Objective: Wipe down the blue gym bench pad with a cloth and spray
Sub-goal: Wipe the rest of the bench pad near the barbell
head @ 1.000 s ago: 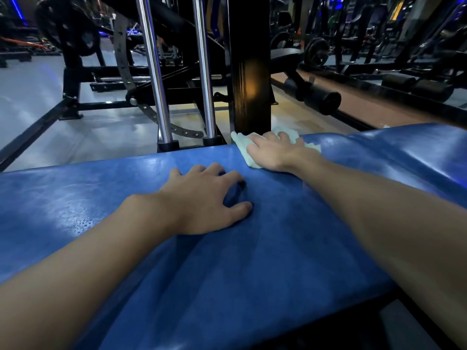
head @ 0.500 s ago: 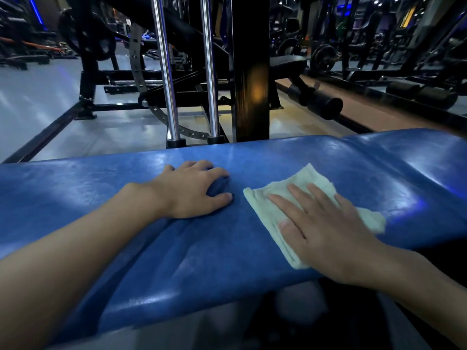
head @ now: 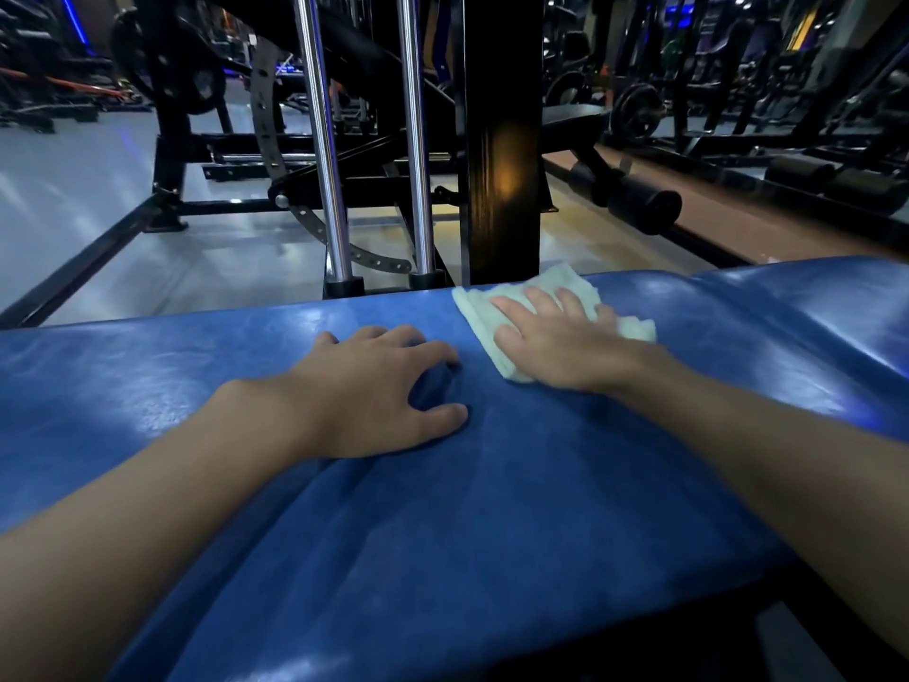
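Hidden and cut-off parts around the hands

The right hand covers the middle of the pale cloth; the blue bench pad runs past both side edges, and machines beyond the hands are too dark to tell.

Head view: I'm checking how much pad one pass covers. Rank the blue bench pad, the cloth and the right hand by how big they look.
1. blue bench pad, by far the largest.
2. and 3. right hand and cloth: they look alike. The hand lies flat on the cloth and hides much of it, so I won't rank them.
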`<state>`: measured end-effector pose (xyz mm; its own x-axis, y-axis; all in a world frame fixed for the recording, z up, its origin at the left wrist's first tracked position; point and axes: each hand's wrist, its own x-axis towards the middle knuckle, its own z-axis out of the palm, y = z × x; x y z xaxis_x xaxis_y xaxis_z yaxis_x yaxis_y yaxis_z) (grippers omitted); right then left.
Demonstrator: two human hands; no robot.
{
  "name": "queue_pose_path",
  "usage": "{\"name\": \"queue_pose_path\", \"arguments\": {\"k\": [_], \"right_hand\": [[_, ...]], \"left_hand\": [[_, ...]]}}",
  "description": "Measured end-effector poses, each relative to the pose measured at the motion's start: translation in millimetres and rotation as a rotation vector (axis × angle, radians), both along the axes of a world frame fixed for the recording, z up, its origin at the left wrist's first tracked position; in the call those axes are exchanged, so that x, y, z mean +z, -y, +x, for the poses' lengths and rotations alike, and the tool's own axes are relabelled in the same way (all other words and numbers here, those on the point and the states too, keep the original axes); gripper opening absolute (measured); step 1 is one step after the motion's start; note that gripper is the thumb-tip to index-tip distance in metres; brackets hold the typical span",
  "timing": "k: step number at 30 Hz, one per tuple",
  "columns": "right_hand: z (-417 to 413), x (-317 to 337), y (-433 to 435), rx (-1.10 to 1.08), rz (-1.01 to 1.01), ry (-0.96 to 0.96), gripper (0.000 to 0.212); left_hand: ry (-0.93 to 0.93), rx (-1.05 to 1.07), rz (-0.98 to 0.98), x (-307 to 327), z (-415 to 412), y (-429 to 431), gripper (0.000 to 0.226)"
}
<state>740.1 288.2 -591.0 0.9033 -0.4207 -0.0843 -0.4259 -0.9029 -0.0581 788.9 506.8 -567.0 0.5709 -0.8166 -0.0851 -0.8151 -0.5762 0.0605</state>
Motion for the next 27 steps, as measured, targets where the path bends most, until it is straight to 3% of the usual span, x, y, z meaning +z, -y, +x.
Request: {"name": "queue_pose_path", "arguments": {"k": [5,11,21,24,27], "right_hand": [[50,11,15,-0.008,0.050,0.008,0.059],[40,6,9,-0.026,0.031,0.017,0.059],[-93,-2,-39,0.055,0.008,0.024,0.056],[-139,0,-61,0.091,-0.061,0.066,0.078],[-164,2,-72,0.114,-0.102,0.067,0.081]], "left_hand": [[-0.004,0.000,0.012,2,1,1,0.063],[-0.006,0.001,0.025,4,1,3,0.059],[-0.040,0.033,0.028,11,-3,5,0.052],[-0.042,0.047,0.027,11,-5,4,0.053],[-0.041,0.055,0.024,12,-6,3,0.054]]}}
